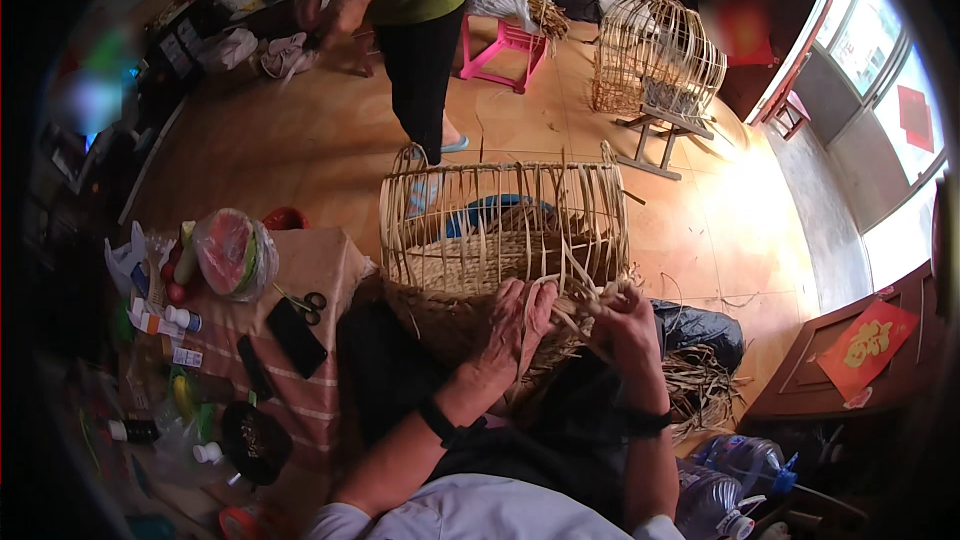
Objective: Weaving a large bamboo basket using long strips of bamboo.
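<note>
A half-woven basket (395, 275) of pale dried plant strips lies in front of me over my lap, its lower side tightly woven and its upper side an open frame of upright strips. My left hand (515, 325) rests against the near woven side, fingers bent, with a strip running between them. My right hand (625, 325) is closed in a pinch on pale strips (575, 305) at the basket's right near corner. Several loose strips stick up between the two hands. The fingertips of my left hand are partly hidden against the weave.
To the left, a cloth-covered table (325, 270) holds a wrapped watermelon piece (235, 255), scissors (314, 306) and a black phone (296, 337). A person (410, 30) stands beyond the basket. Another basket (660, 55) is on a wooden stand (665, 135). Large plastic bottles (710, 500) lie at lower right.
</note>
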A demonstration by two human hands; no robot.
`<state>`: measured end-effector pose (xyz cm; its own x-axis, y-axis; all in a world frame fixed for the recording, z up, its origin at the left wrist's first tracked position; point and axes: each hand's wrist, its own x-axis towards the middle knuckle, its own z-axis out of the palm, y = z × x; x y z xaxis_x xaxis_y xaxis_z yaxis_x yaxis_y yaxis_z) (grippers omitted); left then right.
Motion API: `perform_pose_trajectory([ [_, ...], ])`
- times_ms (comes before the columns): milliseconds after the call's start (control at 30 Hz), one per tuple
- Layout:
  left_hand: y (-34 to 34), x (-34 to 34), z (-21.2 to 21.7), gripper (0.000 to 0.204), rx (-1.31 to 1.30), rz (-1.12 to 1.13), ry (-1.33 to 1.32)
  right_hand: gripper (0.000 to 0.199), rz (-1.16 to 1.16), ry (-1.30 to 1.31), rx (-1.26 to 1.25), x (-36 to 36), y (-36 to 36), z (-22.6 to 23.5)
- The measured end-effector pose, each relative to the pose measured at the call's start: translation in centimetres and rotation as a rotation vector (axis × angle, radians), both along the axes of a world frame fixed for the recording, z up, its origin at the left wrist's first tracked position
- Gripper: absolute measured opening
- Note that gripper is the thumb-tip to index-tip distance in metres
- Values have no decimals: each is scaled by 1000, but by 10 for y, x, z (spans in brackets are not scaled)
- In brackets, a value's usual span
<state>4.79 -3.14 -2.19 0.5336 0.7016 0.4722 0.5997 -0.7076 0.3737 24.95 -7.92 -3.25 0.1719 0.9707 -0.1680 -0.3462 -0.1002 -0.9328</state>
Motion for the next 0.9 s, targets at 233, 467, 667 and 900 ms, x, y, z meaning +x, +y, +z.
perform_pose_trajectory([
  [233,-1,12,-25,42,-54,20,-102,26,133,280,-50,-4,8,36],
  [467,-4,9,-32,36,-26,59,-122,25,82,-397,-180,-11,28,21],
  [667,0,16,-3,34,-187,98,-98,22,-93,457,0,52,10,-20],
  [900,-2,18,3,25,-134,155,-174,30,-324,-613,14,144,-60,-54],
])
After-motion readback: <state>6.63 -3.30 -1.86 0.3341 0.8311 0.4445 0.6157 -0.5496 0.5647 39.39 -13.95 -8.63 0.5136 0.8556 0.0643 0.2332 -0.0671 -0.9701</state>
